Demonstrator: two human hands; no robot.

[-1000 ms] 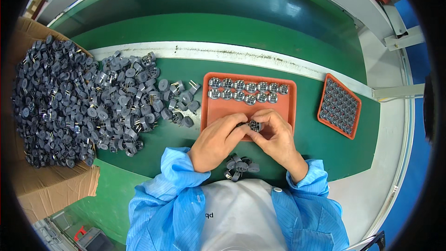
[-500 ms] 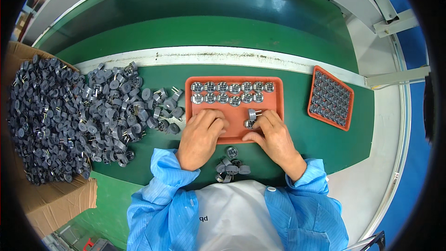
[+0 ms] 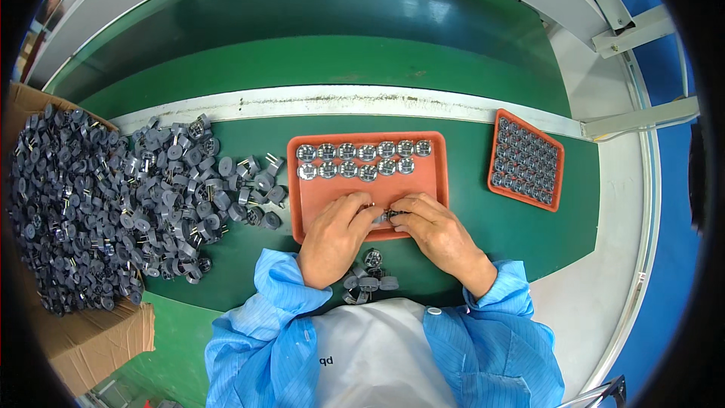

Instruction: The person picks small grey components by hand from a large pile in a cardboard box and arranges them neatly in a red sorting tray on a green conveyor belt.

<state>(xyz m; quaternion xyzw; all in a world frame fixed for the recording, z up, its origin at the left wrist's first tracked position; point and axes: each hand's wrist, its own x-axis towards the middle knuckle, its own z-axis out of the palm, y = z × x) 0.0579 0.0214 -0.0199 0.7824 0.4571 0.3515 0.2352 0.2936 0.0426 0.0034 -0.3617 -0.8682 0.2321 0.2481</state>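
Green workbench top spread under everything, bounded on its far side by a scuffed white rail, past which ran a long, glossy green surface. Near the bench's front edge was the person's striped blue jacket, worn open over a white garment. At the left stood an open cardboard box, out of which a heap of grey, round, two-pin components spread onto the bench. Right of the heap lay an orange-red tray, carrying thirteen such components at its far end: seven in the back row, six in the front row. Well to its right a smaller-looking orange-red tray sat at a slant, filled with close rows of similar round parts. Both hands worked over the near part of the central tray, left hand and right hand with fingers curled in and tips almost meeting. Below them, between tray and jacket, rested a small cluster of loose components. Smallest of all, a dark component showed at the fingertips, mostly covered; which hand gripped it I could not tell.
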